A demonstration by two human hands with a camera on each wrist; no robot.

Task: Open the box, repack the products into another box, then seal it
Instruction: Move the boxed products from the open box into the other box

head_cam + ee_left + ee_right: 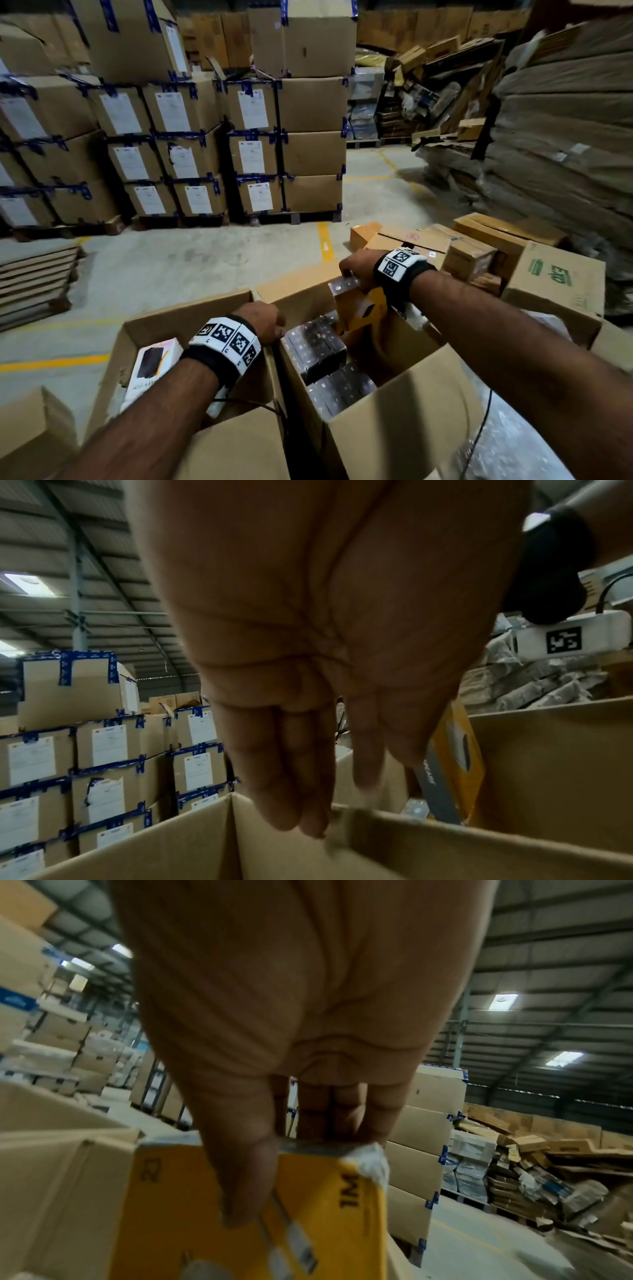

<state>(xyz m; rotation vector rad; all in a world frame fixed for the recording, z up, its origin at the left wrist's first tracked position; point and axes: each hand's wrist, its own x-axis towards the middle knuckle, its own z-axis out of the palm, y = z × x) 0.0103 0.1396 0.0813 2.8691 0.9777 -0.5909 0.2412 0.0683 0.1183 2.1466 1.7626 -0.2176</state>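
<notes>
Yellow product carton (358, 306), pinched at its top edge by the right hand (356, 270), thumb on one face and fingers (337, 1115) over the other, raised out of the right-hand shipping box (394, 404) and tilted above the dark shrink-wrapped cartons (318, 346) packed inside. Left hand (262, 322) slack, fingers nearly straight and pointing down, grasping nothing, just over the cardboard wall shared with the left-hand shipping box (154, 329), where a white product carton (150, 370) lies.

Likely trouble, judged from the hold: a narrow grip at one end only, film wrap slippery, so a swing across the divider could slide the carton loose and drop it onto the packed rows or the concrete floor (191, 260). Lower corner near the box wall; could snag during the crossing and twist out of the thumb. Upright flaps between the two boxes could fold inward and block the way. Loose white wrap at the carton's corner (371, 1158) could tear further.

Hard to make out: lower half of the yellow carton, hidden behind the box wall and wrist. Printing on it blurred, only a few letters legible. Contents of the left box mostly covered by the left forearm; fill level unknown. Exact contact of left fingertips (304, 823) with the cardboard edge unclear. No tape or sealing tool visible.
</notes>
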